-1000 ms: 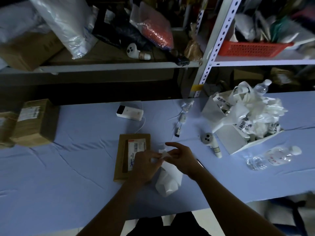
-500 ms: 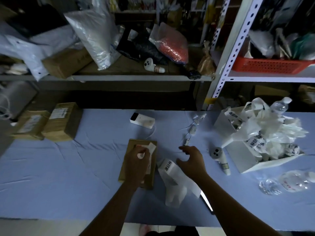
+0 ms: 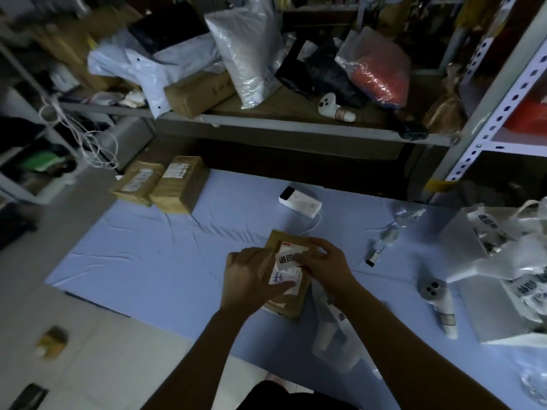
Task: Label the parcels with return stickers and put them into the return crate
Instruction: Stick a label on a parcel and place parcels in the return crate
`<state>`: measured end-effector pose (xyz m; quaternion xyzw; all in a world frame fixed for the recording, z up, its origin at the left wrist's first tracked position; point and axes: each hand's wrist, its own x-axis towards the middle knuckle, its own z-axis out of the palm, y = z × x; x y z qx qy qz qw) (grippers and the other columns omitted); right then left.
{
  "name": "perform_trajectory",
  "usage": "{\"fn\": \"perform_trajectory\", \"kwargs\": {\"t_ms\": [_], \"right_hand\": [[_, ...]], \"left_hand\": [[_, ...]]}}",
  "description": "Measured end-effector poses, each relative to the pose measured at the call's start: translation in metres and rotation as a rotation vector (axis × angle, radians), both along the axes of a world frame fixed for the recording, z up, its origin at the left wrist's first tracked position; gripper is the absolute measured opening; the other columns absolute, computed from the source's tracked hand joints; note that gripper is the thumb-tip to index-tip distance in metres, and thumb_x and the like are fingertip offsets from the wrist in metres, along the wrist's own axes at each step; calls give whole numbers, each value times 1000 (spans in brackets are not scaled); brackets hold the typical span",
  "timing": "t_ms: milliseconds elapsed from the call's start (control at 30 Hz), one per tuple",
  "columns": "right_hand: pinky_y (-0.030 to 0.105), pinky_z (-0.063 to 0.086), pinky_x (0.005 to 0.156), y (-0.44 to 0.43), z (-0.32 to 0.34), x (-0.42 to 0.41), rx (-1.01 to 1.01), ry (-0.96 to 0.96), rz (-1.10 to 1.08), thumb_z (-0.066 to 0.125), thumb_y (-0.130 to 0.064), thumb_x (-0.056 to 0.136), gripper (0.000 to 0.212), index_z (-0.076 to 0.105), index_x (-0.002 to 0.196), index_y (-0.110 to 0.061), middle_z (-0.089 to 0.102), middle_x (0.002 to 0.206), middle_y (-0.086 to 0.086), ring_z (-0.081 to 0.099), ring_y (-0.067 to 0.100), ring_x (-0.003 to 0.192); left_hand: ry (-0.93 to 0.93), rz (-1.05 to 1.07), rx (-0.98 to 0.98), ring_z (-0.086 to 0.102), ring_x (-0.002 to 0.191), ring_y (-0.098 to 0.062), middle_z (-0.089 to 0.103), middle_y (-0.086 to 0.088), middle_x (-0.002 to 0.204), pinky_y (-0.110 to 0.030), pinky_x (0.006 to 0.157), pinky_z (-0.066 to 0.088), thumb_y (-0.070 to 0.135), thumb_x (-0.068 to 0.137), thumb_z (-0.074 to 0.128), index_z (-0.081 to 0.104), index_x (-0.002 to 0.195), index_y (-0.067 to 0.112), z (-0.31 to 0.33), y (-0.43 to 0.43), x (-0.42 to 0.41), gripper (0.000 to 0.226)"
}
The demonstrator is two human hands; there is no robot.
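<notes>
A flat brown parcel (image 3: 291, 304) lies on the blue-covered table (image 3: 148, 261), in front of me. My left hand (image 3: 248, 276) grips its left edge, with the thumb lying across the shipping label. A white return sticker (image 3: 284, 258) with black characters sits on the parcel's top. My right hand (image 3: 324, 264) presses its fingertips on the sticker's right end. Two more brown parcels (image 3: 139, 182) (image 3: 180, 184) stand side by side at the table's far left corner. I see no return crate.
A white power bank (image 3: 300, 201) with a cable lies behind the parcel. A sticker sheet in clear wrap (image 3: 334, 335) lies under my right forearm. At right are a white handheld device (image 3: 438, 300) and a white box (image 3: 470, 235) heaped with bags. Cluttered shelves (image 3: 296, 125) stand behind.
My left hand brought the sticker onto the parcel and now grips the parcel's edge. My right hand moved from beside the sheet onto the sticker. The view swung left.
</notes>
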<state>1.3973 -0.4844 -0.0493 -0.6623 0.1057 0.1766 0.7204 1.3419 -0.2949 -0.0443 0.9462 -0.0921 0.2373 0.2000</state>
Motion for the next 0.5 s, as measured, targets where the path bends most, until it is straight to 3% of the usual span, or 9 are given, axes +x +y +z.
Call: {"fn": "perform_trajectory", "kwargs": {"t_ms": [67, 133, 200, 333, 500], "right_hand": [[41, 64, 79, 1, -4, -2, 70, 15, -2, 83, -2, 79, 45, 67, 120, -14, 75, 107, 16, 77, 27, 89], [41, 63, 77, 4, -8, -4, 98, 2, 21, 83, -1, 79, 45, 67, 119, -14, 74, 108, 17, 76, 29, 92], [35, 61, 72, 10, -14, -9, 117, -5, 48, 83, 1, 78, 45, 67, 118, -14, 74, 107, 16, 76, 28, 91], [35, 62, 76, 22, -25, -24, 70, 53, 98, 82, 0, 81, 45, 65, 121, -11, 75, 107, 16, 75, 27, 93], [33, 63, 67, 37, -48, -44, -192, 26, 93, 85, -11, 80, 36, 66, 109, -19, 76, 98, 3, 76, 17, 82]], "left_hand": [[322, 59, -278, 72, 80, -11, 77, 5, 92, -30, 68, 56, 61, 62, 86, 74, 106, 19, 8, 0, -9, 62], [648, 182, -755, 74, 81, -11, 78, 4, 87, -24, 68, 57, 45, 69, 90, 78, 99, 21, 13, -2, -13, 41], [741, 320, -1072, 74, 80, -22, 78, -6, 82, -30, 70, 57, 30, 83, 82, 81, 90, 15, 11, 0, -13, 17], [719, 421, -1092, 65, 61, -8, 74, -5, 71, -18, 58, 48, 11, 87, 77, 80, 87, 7, 2, 11, -18, 5], [753, 421, -880, 61, 55, 1, 74, 1, 73, -13, 49, 43, 16, 88, 77, 78, 83, 12, -23, 25, -16, 6]]}}
